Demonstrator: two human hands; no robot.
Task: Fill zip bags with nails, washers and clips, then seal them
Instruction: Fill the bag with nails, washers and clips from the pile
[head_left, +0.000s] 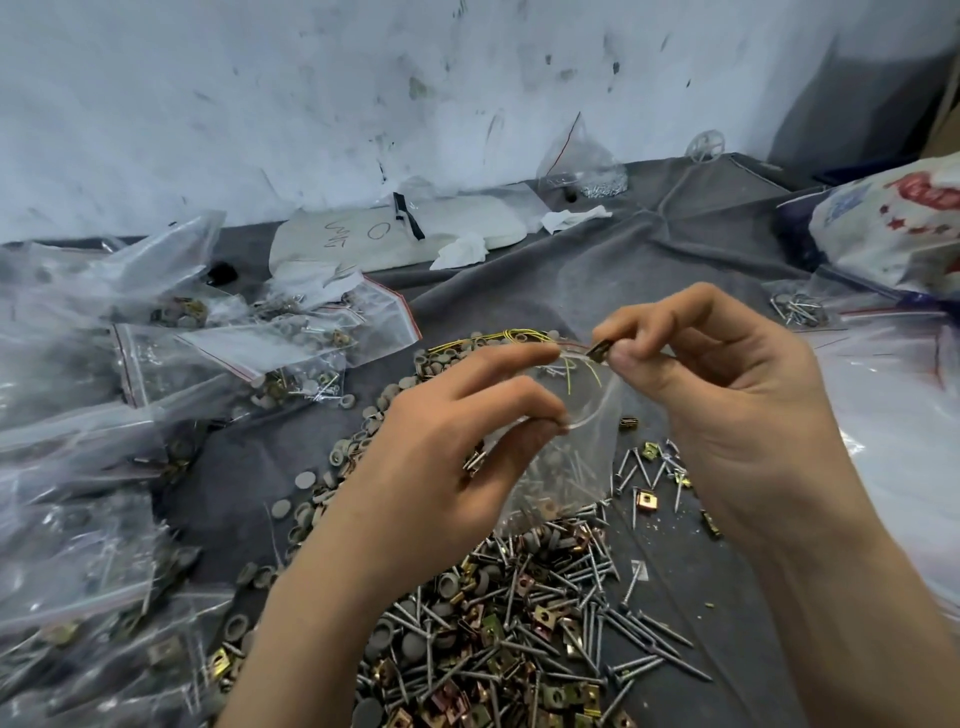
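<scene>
Zip bag (566, 467) at centre: left hand (441, 452) pinches its mouth open; right hand (727, 400) should drop its pinched clip (600, 352) straight inside.

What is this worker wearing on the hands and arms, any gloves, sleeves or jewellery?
Nothing at all. The left hand and right hand are bare: no gloves, rings or tape. The left forearm and right forearm are bare too, with no sleeve, watch or bracelet in view.
</scene>
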